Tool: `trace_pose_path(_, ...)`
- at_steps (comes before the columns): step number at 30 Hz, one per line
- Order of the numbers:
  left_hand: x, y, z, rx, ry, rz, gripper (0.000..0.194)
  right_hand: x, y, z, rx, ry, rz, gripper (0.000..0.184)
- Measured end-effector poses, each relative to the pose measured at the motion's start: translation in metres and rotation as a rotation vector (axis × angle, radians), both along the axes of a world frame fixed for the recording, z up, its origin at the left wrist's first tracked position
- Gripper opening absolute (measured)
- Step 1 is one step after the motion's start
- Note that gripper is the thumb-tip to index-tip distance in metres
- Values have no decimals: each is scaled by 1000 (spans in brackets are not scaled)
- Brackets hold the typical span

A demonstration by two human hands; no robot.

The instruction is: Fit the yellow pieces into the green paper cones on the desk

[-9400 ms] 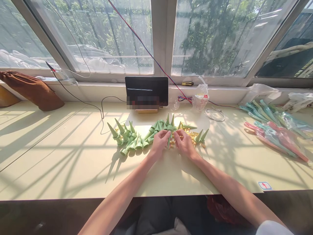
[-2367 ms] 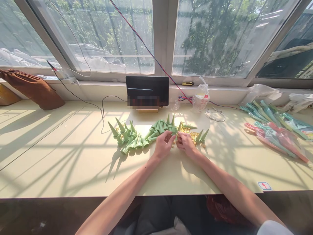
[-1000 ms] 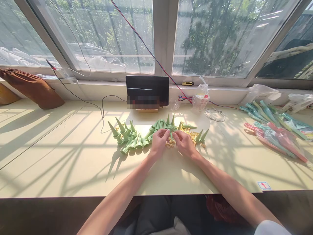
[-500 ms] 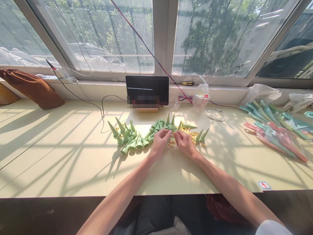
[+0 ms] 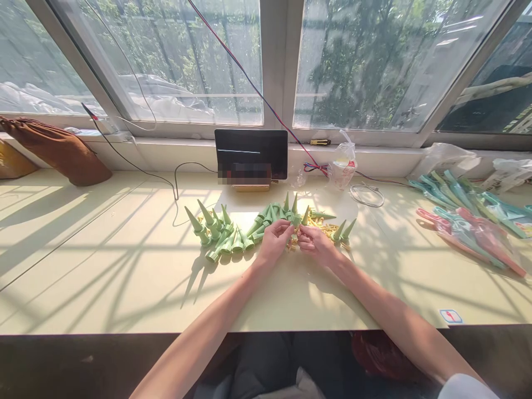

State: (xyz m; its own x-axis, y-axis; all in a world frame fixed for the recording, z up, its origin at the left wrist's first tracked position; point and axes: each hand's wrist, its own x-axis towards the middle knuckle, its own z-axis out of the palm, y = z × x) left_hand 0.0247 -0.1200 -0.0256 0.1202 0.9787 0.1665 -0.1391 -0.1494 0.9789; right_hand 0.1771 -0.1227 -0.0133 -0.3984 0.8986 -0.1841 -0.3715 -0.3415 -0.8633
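Note:
My left hand (image 5: 276, 239) and my right hand (image 5: 319, 241) meet over the table, fingertips pinched close together. A small yellowish bit shows between them, but what each hand holds is mostly hidden by the fingers. Just beyond the fingertips stand green plastic cones (image 5: 286, 203), pointed ends up. To the left of my left hand lie several more green cones (image 5: 236, 243) on their sides, with upright ones (image 5: 195, 220) farther left. Small yellow pieces (image 5: 328, 227) are heaped behind and beside my right hand. Two green cones (image 5: 344, 230) stand at that heap's right end.
A dark tablet (image 5: 251, 152) leans on a stand at the back. Right of it are a bagged plastic cup (image 5: 343, 166) and a coiled cable (image 5: 367, 195). Pink and teal plastic items (image 5: 469, 233) lie at the right. A brown bag (image 5: 78, 155) sits at back left.
The fingers of my right hand have shifted slightly and curled, its fingertips still meeting the left hand's. My left hand stays almost in place. The cones around have not moved.

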Motion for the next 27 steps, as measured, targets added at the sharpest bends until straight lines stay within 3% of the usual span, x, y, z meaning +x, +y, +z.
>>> trace_pose_path(5, 2, 2, -5, 21, 33, 29, 33, 5, 6, 0, -194, 88, 83, 43)
trace_pose_path(9, 4, 3, -6, 2, 39, 69, 33, -1, 2, 0, -115, 51, -34, 33)
trace_pose_path(12, 4, 3, -4, -9, 33, 89, 33, -7, -1, -1, -49, -58, -87, 38)
trace_pose_path(17, 2, 0, 5, -31, 14, 108, 33, -9, -1, -5, 199, -162, -220, 44)
trace_pose_path(23, 2, -3, 11, -51, 2, 141, 33, -5, -7, -5, 582, -542, -359, 30)
trace_pose_path(27, 1, -4, 9, -55, 8, 118, 33, -2, -8, -6, 743, -685, -404, 27)
